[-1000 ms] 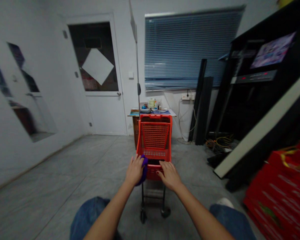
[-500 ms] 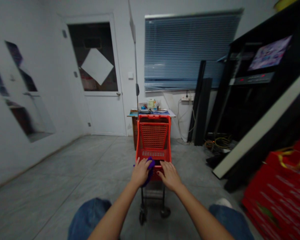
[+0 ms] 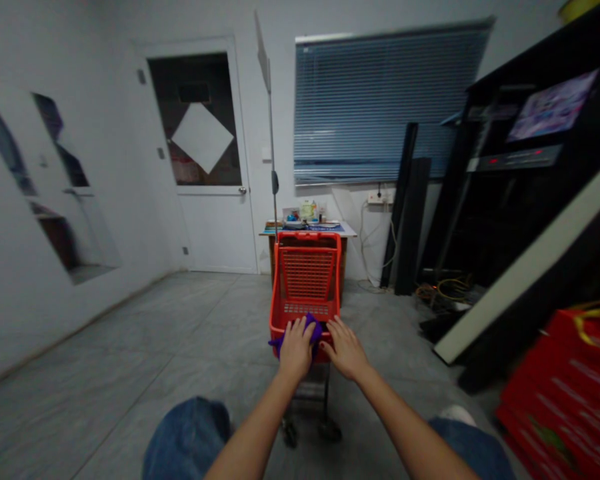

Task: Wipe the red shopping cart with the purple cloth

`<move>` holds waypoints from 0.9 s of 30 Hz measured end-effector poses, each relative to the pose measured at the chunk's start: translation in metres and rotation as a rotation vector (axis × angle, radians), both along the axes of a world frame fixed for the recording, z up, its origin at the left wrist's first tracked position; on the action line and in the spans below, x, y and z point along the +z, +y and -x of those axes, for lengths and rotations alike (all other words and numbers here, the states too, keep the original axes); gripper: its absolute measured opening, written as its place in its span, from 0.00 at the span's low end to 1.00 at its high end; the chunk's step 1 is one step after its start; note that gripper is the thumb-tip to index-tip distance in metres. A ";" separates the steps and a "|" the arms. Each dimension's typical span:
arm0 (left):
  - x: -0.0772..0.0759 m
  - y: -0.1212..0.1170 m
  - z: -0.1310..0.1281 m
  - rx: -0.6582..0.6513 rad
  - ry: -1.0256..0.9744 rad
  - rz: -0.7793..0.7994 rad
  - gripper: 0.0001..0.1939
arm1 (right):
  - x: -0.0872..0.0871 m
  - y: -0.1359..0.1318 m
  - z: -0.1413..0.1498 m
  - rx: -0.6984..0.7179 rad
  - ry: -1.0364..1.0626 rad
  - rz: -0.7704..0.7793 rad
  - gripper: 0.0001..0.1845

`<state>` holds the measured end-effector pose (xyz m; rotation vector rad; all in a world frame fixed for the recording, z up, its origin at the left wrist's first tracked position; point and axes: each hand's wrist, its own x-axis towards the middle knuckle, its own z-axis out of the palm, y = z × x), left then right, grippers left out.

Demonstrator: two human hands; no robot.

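A small red shopping cart (image 3: 307, 273) stands upright in front of me, its basket's near rim toward my hands. My left hand (image 3: 297, 347) is closed over a purple cloth (image 3: 315, 328) and presses it on that near rim; part of the cloth hangs out to the left of the hand. At the rim's right end rests my right hand (image 3: 346, 348), its fingers laid over the edge and the thumb apart, gripping the cart. The undersides of both hands are hidden.
A low table (image 3: 351, 231) with small items stands behind the cart. On the right are a red gift bag (image 3: 555, 393), a leaning white board (image 3: 520, 267) and a black rack (image 3: 440, 220). A white door (image 3: 215, 233) is at the back left. A thin pole (image 3: 272, 133) rises from the cart.
My left hand has slid the purple cloth to the right along the near rim, closer to my right hand. My right hand stays on the rim. The view has turned slightly left.
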<state>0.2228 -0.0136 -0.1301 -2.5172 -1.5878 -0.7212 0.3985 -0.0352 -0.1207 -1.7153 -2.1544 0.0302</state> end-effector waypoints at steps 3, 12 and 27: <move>0.002 0.001 0.012 -0.015 -0.006 0.013 0.24 | 0.000 -0.003 -0.006 0.005 -0.014 -0.028 0.31; 0.004 0.012 0.066 -0.046 -0.078 0.047 0.24 | -0.003 -0.019 0.008 -0.026 0.003 -0.069 0.29; -0.002 -0.004 0.044 -0.071 -0.136 0.031 0.22 | 0.014 0.000 0.022 0.084 -0.016 -0.003 0.32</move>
